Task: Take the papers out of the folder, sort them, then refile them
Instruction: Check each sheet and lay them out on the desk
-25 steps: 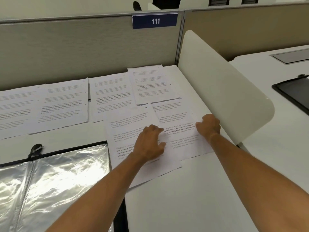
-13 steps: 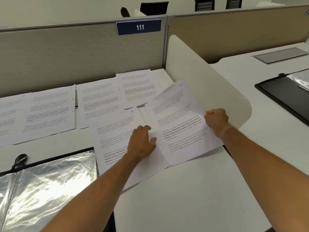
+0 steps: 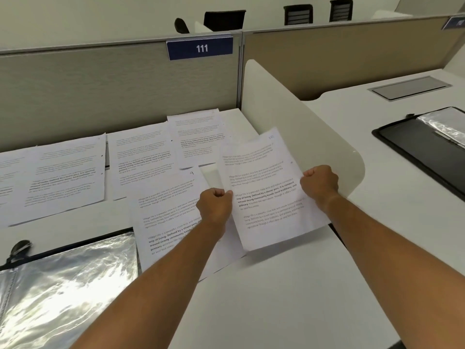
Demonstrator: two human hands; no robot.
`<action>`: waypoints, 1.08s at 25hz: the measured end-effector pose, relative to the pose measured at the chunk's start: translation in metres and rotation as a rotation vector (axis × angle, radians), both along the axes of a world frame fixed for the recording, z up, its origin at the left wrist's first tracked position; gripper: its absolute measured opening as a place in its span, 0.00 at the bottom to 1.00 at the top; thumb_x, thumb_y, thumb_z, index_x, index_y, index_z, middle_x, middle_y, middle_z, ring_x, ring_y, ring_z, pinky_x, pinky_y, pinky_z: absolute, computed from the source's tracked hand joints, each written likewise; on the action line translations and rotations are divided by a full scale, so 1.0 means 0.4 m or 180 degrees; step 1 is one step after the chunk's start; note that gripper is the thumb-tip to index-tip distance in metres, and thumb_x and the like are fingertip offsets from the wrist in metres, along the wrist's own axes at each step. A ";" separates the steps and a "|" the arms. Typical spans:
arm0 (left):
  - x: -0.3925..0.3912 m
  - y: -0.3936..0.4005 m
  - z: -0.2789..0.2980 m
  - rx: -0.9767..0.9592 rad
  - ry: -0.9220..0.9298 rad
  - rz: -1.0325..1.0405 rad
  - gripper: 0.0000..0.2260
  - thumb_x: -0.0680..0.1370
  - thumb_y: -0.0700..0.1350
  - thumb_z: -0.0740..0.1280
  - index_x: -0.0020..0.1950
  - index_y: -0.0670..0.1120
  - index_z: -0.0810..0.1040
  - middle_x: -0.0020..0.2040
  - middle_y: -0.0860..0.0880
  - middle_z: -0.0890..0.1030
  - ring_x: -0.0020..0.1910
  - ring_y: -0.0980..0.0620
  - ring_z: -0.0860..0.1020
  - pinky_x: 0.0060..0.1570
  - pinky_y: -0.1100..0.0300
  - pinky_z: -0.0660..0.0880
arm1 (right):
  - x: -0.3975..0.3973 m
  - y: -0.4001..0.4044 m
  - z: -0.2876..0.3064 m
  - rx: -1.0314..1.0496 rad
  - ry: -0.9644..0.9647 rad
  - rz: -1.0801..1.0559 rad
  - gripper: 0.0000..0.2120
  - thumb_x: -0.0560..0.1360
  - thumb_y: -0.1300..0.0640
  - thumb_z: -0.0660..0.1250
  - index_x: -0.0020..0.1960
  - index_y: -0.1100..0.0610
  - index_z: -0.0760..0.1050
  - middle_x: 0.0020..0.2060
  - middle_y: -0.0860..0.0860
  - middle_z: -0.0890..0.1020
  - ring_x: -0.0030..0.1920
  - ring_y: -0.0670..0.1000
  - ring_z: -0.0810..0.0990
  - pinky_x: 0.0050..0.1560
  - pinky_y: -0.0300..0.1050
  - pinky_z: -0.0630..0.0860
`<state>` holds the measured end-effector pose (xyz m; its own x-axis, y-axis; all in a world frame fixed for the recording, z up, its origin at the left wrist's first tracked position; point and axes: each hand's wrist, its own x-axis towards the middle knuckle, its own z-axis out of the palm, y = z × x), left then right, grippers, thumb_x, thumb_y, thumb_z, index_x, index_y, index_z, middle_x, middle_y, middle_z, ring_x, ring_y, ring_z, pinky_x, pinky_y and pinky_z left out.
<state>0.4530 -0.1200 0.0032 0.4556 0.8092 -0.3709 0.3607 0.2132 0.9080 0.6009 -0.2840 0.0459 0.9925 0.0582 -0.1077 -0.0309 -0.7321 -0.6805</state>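
Two hands on one sheet: left hand (image 3: 214, 204) pinching the left edge, right hand (image 3: 319, 183) pinching the right edge, fingers of both curled shut on the paper. Sheet marked "10" (image 3: 264, 190) held just above the tabletop (image 3: 276, 298), tilted, its lower corner over the sheet marked "9" (image 3: 173, 212). Sheet "9" flat on the tabletop, partly under the left forearm. Further sheets in a row behind: one near the corner by the partition (image 3: 198, 137), one left of it (image 3: 141, 159), another further left (image 3: 65, 175), more running off the left edge of view. Handwritten numbers on those too small to read.

Open folder (image 3: 68, 280) at lower left, glossy plastic sleeves uppermost, no loose paper visible on it. Second black folder (image 3: 427, 144) on the neighbouring desk, beyond the white divider (image 3: 314, 137); apparently not part of this set.

Step judged: sorting, with papers already out and laid by number. Refiling not yet begun.

Next move, as a judgement: set "10" down in sequence or stack it with "9"; calls for squaring edges and keeping the number corner visible. Risk: thin sheet buckling between the two pinches.
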 end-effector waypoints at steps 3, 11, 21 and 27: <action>-0.006 -0.001 -0.021 0.0150 0.0262 -0.0084 0.06 0.73 0.43 0.73 0.37 0.44 0.79 0.41 0.47 0.83 0.41 0.46 0.83 0.45 0.47 0.82 | -0.014 0.005 -0.030 -0.0407 -0.0117 0.0175 0.08 0.73 0.69 0.65 0.49 0.68 0.81 0.47 0.62 0.84 0.48 0.63 0.83 0.52 0.54 0.81; -0.010 -0.014 -0.020 0.0797 0.0838 -0.0511 0.06 0.71 0.40 0.70 0.38 0.37 0.80 0.37 0.42 0.83 0.35 0.42 0.83 0.41 0.48 0.82 | -0.029 0.016 -0.063 -0.1378 -0.0371 0.0670 0.09 0.77 0.66 0.64 0.57 0.63 0.75 0.56 0.62 0.77 0.55 0.65 0.78 0.51 0.51 0.76; -0.056 -0.020 -0.019 0.1973 0.1085 -0.1431 0.25 0.77 0.55 0.66 0.70 0.44 0.69 0.65 0.46 0.72 0.63 0.47 0.71 0.60 0.53 0.71 | -0.064 0.034 -0.102 -0.1683 -0.1196 0.0992 0.17 0.76 0.54 0.67 0.59 0.64 0.74 0.56 0.63 0.77 0.57 0.63 0.73 0.53 0.53 0.70; -0.175 0.037 -0.004 0.2897 0.1416 -0.1565 0.36 0.74 0.64 0.58 0.78 0.51 0.56 0.76 0.46 0.60 0.73 0.46 0.58 0.71 0.47 0.60 | -0.185 0.135 -0.118 -0.1273 -0.1239 0.1620 0.40 0.75 0.37 0.59 0.79 0.59 0.56 0.77 0.64 0.58 0.77 0.64 0.58 0.75 0.59 0.56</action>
<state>0.3832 -0.1054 0.0014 0.7740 0.6306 0.0569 0.5535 -0.7176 0.4227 0.5268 -0.2298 -0.0015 0.8242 0.5497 0.1360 0.5654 -0.7852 -0.2525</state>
